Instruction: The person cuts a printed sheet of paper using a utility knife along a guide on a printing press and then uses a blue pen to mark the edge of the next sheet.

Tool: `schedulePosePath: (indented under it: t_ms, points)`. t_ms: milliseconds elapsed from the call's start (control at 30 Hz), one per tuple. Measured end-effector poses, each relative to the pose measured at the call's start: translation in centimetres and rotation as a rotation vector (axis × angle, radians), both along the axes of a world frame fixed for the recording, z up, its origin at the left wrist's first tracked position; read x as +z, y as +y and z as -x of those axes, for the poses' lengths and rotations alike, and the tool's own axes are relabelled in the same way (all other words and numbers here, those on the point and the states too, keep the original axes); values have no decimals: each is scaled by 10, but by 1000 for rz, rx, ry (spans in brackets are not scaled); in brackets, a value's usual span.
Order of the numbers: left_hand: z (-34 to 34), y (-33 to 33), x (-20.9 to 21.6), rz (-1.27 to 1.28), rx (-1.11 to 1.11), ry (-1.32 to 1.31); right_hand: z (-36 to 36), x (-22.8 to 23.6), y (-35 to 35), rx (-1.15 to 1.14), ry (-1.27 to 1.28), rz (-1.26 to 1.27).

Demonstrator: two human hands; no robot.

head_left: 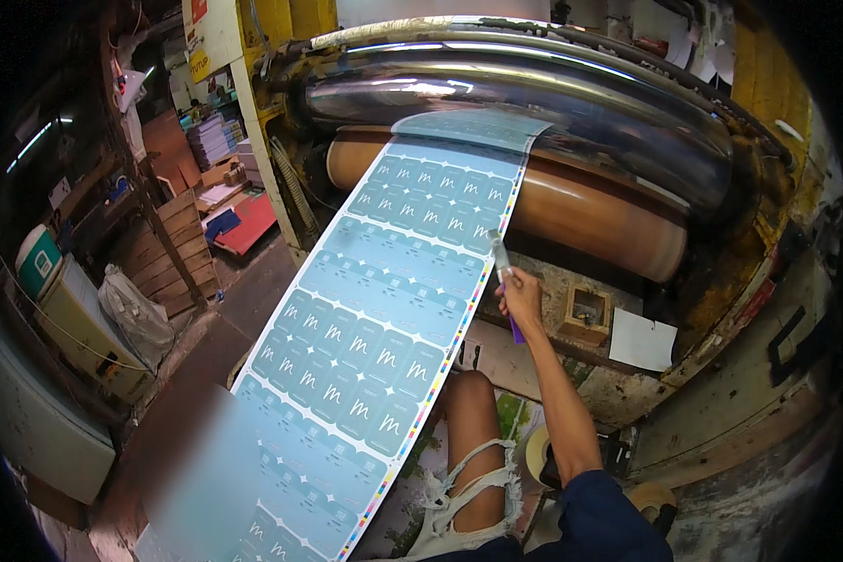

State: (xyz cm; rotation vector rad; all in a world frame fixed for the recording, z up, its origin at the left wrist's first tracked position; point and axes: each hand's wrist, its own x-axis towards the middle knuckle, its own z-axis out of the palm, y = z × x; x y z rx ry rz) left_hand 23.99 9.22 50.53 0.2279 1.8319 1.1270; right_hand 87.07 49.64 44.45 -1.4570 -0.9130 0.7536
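While brush at sheet edge, box apart

Lettering on Sheet and Sign

The long blue printed sheet repeats one white script character across rows of teal panels. Between the rows run lines of tiny print, too small to read. At upper left, a yellow sign bears dark capital lettering.

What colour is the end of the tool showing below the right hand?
Purple; the tool end below the right hand shows best in the head view.
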Motion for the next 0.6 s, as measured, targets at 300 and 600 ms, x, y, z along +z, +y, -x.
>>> schedulePosePath:
  t_ms: [300,600]
  points:
    - [3,2,36,-159,-8,188,17,22,5,207,6,113]
    - [31,-12,95,-128,-20,258,3,61,48,166,-1268,-496]
